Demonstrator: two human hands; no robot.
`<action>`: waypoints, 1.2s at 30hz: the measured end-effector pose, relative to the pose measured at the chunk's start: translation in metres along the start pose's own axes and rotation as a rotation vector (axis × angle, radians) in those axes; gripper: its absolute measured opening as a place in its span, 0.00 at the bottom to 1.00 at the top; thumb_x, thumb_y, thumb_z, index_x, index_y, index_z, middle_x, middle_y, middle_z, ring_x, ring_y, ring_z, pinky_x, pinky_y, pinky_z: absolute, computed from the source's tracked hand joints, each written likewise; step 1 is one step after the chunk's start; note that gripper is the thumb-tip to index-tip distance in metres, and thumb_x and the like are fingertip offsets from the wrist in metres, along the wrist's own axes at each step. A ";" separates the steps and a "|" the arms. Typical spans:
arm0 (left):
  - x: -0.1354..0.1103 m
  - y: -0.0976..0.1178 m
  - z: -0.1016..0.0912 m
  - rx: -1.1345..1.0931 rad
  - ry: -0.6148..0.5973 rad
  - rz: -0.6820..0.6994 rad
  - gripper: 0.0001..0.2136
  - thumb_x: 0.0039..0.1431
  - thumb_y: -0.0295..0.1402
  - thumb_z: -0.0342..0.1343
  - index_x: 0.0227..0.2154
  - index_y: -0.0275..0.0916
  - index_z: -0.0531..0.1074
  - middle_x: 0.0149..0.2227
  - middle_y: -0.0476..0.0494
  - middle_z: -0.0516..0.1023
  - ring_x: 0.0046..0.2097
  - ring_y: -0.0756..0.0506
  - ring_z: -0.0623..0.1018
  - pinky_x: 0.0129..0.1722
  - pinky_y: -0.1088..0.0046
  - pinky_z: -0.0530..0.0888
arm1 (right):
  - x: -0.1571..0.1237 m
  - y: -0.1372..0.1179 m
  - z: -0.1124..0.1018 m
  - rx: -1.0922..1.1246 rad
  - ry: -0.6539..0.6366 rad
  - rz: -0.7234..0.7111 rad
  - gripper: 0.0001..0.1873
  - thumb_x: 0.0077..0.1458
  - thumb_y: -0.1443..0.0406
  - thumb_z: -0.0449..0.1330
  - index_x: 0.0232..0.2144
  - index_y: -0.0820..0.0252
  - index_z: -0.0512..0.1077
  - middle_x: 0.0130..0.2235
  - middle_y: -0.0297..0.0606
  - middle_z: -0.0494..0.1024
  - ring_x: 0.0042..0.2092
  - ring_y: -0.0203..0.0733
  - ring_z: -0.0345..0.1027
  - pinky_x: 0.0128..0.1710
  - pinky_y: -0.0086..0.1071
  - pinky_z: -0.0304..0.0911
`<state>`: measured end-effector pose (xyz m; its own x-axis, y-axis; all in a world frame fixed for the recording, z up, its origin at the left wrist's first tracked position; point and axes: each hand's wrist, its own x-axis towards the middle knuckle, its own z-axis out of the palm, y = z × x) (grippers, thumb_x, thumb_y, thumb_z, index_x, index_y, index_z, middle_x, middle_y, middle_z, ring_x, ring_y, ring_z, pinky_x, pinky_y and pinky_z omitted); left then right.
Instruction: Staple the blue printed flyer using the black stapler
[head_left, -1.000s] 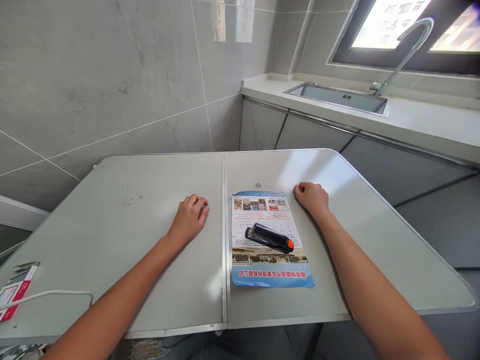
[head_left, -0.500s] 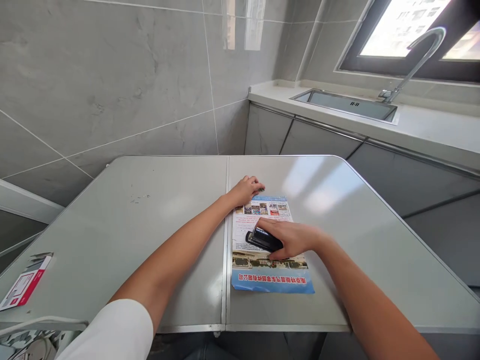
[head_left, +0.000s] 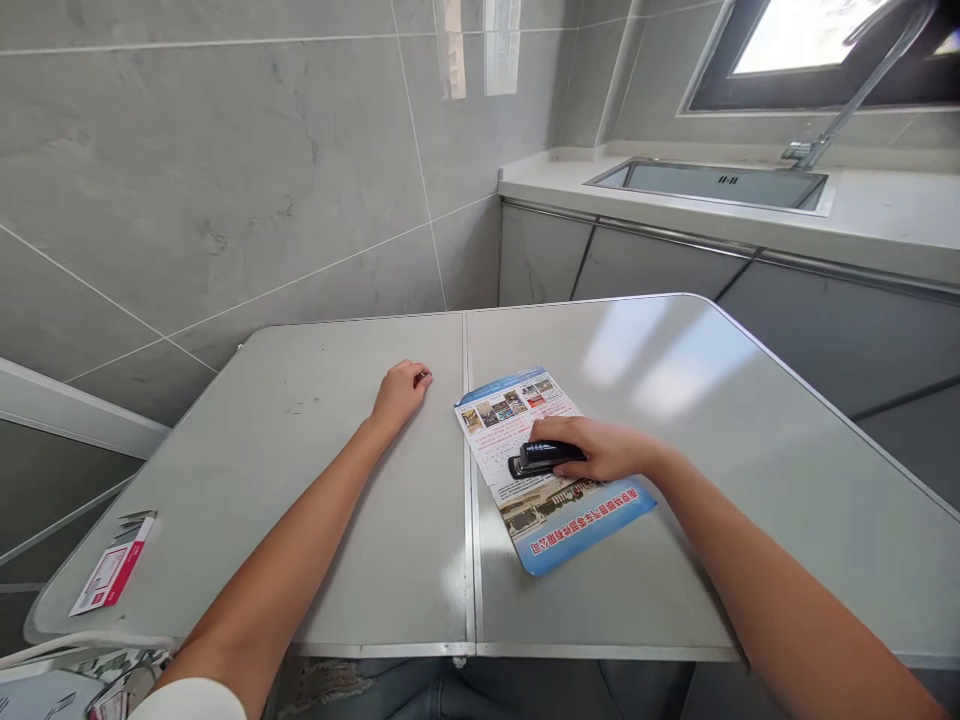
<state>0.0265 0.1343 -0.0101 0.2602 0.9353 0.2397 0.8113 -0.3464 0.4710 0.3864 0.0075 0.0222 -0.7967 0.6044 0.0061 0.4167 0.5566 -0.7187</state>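
**Leaflet (head_left: 536, 515) swung askew, left hand (head_left: 402, 393) away from its far edge**

Since the frame half a second ago, the leaflet has turned so that its near end slants to the right, and the left hand has gone from its far edge to the bench (head_left: 405, 560) on its left. There we see the fingers curled in, with something small and dark at their tips; we cannot tell what it is or whether they pinch it.

The black stapler (head_left: 538, 456) is over the leaflet's middle, nose toward the leaflet's left edge. The right hand (head_left: 604, 447) grips its rear part, fingers wrapped around it and thumb on the near side; we cannot tell how firmly it bears on the paper.

We expect the stapler to be stiff, fairly weighty for its size and a little slippery on its glossy top, with an arm that gives under a squeeze. We judge the rear body the best hold, clear of the nose. The leaflet looks thin and light, likely to slide and crease, so we would steady it flat along an edge.
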 end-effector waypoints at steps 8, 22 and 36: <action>-0.042 -0.016 -0.003 0.119 0.212 0.075 0.14 0.70 0.32 0.51 0.47 0.38 0.82 0.56 0.33 0.74 0.56 0.35 0.72 0.58 0.53 0.71 | 0.028 -0.001 0.033 0.040 0.108 -0.048 0.22 0.64 0.66 0.63 0.59 0.53 0.69 0.53 0.41 0.78 0.54 0.48 0.71 0.56 0.41 0.66; -0.050 0.004 -0.027 -0.387 -0.141 0.103 0.11 0.71 0.37 0.49 0.37 0.40 0.73 0.29 0.51 0.75 0.31 0.49 0.71 0.35 0.72 0.66 | 0.060 -0.046 0.067 0.064 0.129 -0.020 0.22 0.65 0.66 0.64 0.60 0.52 0.69 0.54 0.44 0.77 0.54 0.50 0.70 0.55 0.46 0.67; -0.046 -0.072 -0.063 -0.308 -0.357 0.182 0.12 0.66 0.39 0.54 0.38 0.41 0.81 0.34 0.49 0.82 0.34 0.47 0.74 0.36 0.72 0.68 | 0.136 -0.107 0.125 0.042 0.111 -0.039 0.26 0.61 0.70 0.67 0.60 0.55 0.69 0.54 0.44 0.76 0.56 0.50 0.69 0.58 0.45 0.67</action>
<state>-0.0773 0.1116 -0.0019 0.5895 0.8054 0.0617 0.5581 -0.4613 0.6897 0.1791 -0.0413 0.0137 -0.7578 0.6432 0.1097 0.3656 0.5579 -0.7450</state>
